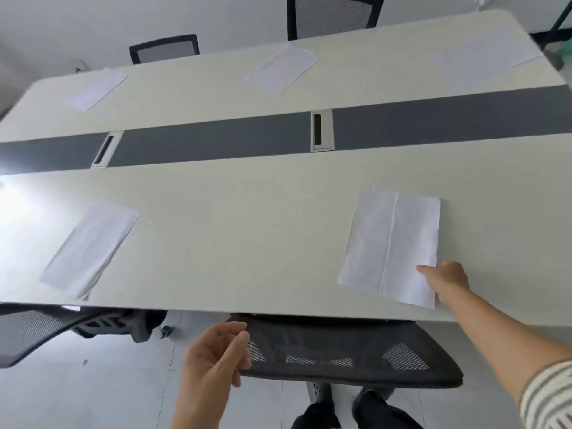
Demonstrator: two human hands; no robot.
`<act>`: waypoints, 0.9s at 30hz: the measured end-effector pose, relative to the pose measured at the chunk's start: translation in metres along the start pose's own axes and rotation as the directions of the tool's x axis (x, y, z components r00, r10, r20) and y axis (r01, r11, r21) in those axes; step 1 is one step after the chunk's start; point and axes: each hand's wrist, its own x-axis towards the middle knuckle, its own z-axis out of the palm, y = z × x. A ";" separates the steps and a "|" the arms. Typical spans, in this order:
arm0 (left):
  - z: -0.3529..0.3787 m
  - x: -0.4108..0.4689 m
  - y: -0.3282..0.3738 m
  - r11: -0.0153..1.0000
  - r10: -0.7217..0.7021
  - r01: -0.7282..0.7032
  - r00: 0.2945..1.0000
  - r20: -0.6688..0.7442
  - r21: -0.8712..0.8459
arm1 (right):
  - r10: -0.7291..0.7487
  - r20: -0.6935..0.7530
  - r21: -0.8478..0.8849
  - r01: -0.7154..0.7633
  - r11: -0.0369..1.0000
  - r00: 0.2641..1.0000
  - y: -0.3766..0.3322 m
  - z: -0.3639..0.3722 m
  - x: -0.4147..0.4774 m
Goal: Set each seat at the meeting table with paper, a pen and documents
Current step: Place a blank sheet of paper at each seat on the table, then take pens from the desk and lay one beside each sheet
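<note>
Sheet being set at the lower-right seat

The sheet (390,246), long axis running up-frame, is pinched at its near right edge by the right hand (447,278); the left hand (213,360) is held loosely spread, empty.

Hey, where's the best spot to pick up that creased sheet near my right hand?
Take the creased sheet at its near right corner, coming from the right, where the right hand already touches. It lies flat, so slide that corner over the table edge and pinch it.

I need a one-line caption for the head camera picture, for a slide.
Right hand touches a sheet of paper on the meeting table; left hand empty.
</note>
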 end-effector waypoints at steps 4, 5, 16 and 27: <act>0.002 -0.005 0.002 1.000 0.007 -0.007 1.000 0.015 0.002 | -0.027 0.018 -0.107 0.029 0.994 0.999 0.005 -0.006 -0.005; 0.003 -0.006 0.003 1.000 0.012 -0.012 1.000 0.026 0.000 | -0.035 0.010 -0.128 0.036 0.991 0.999 0.004 -0.010 -0.010; 0.016 0.013 0.007 0.998 0.053 -0.065 0.947 0.316 0.027 | -0.082 -0.020 0.424 0.083 0.902 0.996 0.044 -0.081 -0.126; 0.125 -0.003 0.018 0.952 0.077 -0.266 0.684 0.725 0.150 | 0.129 -0.145 0.680 0.004 0.733 0.981 0.179 -0.133 -0.309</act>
